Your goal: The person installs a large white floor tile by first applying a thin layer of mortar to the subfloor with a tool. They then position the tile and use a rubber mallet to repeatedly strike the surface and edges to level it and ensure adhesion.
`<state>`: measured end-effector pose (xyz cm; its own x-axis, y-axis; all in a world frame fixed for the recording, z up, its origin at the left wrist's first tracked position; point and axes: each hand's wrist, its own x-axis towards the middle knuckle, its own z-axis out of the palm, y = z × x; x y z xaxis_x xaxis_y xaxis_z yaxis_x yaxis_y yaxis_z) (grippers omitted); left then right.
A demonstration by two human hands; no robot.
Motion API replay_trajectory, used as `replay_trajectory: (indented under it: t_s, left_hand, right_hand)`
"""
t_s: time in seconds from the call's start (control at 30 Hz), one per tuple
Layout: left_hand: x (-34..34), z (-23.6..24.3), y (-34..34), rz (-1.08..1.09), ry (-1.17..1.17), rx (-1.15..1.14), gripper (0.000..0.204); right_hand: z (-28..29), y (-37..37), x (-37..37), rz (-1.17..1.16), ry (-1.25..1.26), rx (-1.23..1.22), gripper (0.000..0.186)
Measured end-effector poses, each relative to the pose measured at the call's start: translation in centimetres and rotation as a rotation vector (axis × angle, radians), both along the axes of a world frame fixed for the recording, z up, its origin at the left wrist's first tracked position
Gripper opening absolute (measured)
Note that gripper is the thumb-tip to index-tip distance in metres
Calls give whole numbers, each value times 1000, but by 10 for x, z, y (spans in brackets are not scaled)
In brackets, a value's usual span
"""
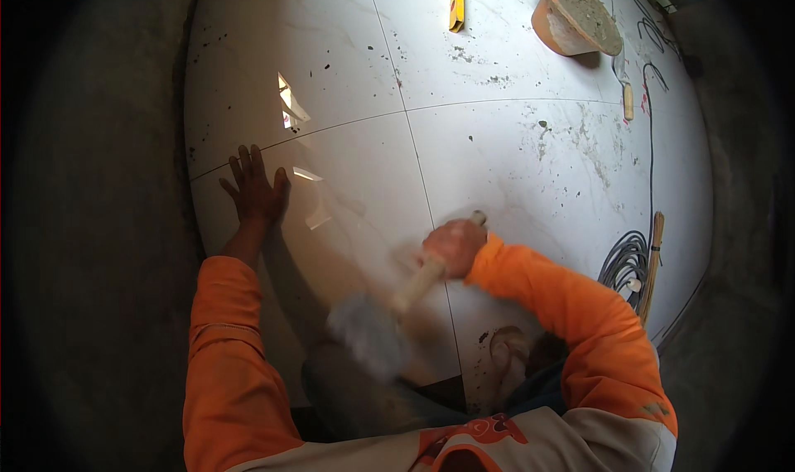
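Note:
My left hand (258,192) lies flat on the pale marbled floor tiles (356,174), fingers spread across a tile joint near the left wall. In my right hand (455,247) is the wooden handle of a mallet (368,335), its end sticking out past my fist. The mallet's grey head is smeared by motion, close to my knees; whether it touches the tile I cannot tell. Orange sleeves cover both arms. Below, a bare foot (508,352) rests on the tile, and a dark gap shows at the tile's near edge.
A bucket of grey mortar (584,16) stands at the far right, with a trowel (627,99) beside it. A yellow spirit level (457,4) lies at the back. Coiled cable (625,261) and a stick broom (654,261) lie to the right. Mortar crumbs dot the tiles.

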<state>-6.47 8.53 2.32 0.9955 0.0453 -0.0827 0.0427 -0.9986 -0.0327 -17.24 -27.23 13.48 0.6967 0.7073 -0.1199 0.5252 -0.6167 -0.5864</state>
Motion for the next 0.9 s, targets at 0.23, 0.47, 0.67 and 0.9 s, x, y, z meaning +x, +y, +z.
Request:
replay_trajectory:
  t_s: [0.23,0.47,0.67,0.9]
  left_hand:
    - [-3,2,-2,-3,29,-1,76]
    - [2,-7,-34,128,55,13,78]
    - [7,3,-47,70,56,-36,81]
    - [4,-1,-50,71,71,-65,80]
  right_hand:
    - [24,33,-21,-460,258,128,23]
    - [22,15,-19,-281,235,-36,21]
    - [4,16,7,-158,491,-517,23]
    - [-10,23,5,-184,691,-551,24]
